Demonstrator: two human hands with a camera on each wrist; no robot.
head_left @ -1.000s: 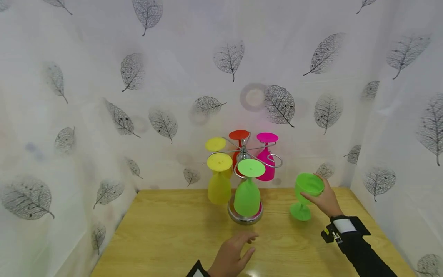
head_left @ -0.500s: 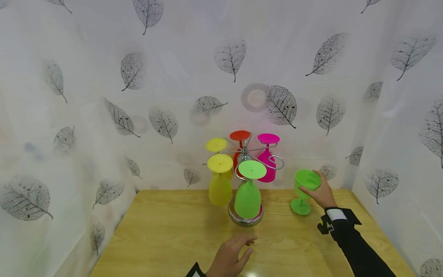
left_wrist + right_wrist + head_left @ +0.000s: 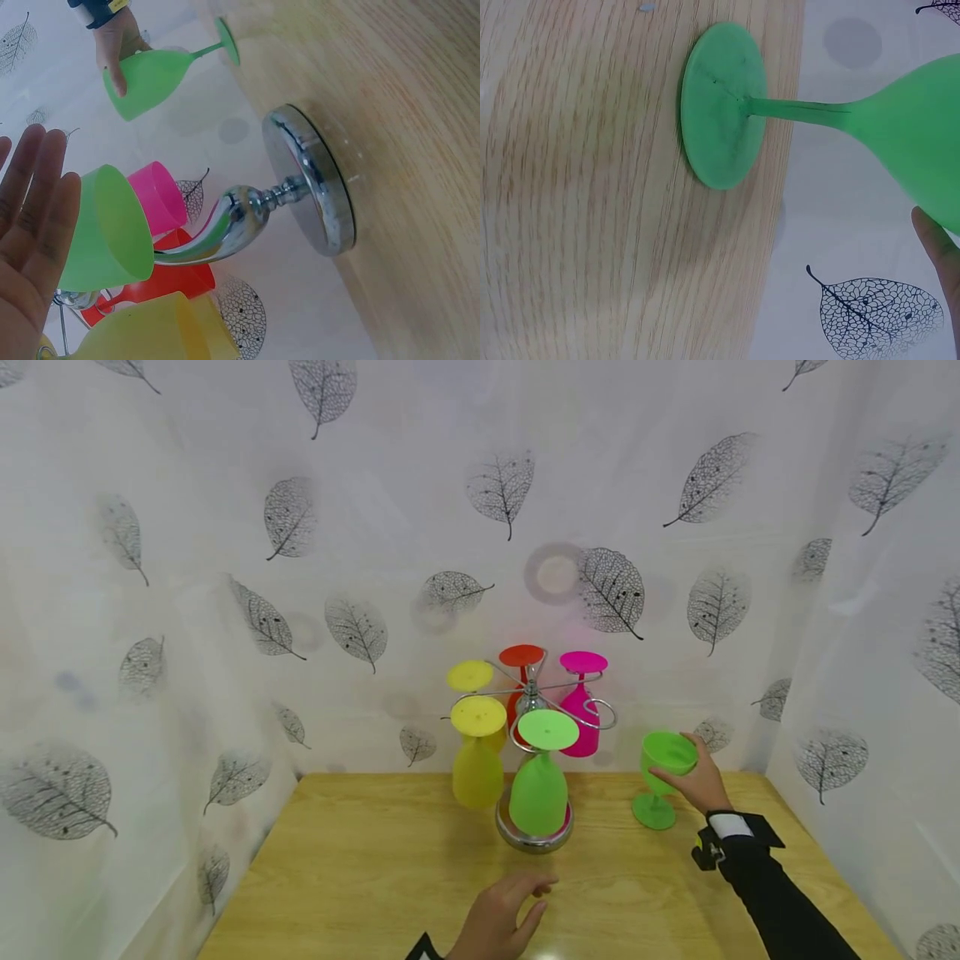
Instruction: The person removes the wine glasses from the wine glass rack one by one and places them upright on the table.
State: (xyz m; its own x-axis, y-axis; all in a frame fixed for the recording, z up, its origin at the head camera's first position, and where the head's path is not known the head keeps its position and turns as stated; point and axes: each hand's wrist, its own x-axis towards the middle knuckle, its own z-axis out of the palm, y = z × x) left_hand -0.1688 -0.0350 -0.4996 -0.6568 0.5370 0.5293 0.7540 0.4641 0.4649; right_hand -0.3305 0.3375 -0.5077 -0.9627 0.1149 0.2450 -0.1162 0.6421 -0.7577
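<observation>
Pale wood tops the desk (image 3: 352,852), whose back edge meets a leaf-printed sheet (image 3: 405,485). From the left I count two yellow goblets (image 3: 477,772), hanging mouth down on the left side of one chrome rack (image 3: 534,845), which stands near the middle of the back edge. Nearer me, in front of the rack, is my left hand (image 3: 495,917), relaxed and free, fingers loosely bent and thumb apart; whether it touches the desk I cannot tell. One red goblet (image 3: 521,654) hangs at the rack's rear, one hanging green goblet (image 3: 538,797) at its front and one pink goblet (image 3: 582,710) on its right: five on the rack altogether. Farther right, towards the desk's back right corner, is one upright green goblet (image 3: 660,764), its foot apparently on the wood. It is well apart from my left hand, while my right hand (image 3: 701,781) grips it from the right, thumb nearest me.
</observation>
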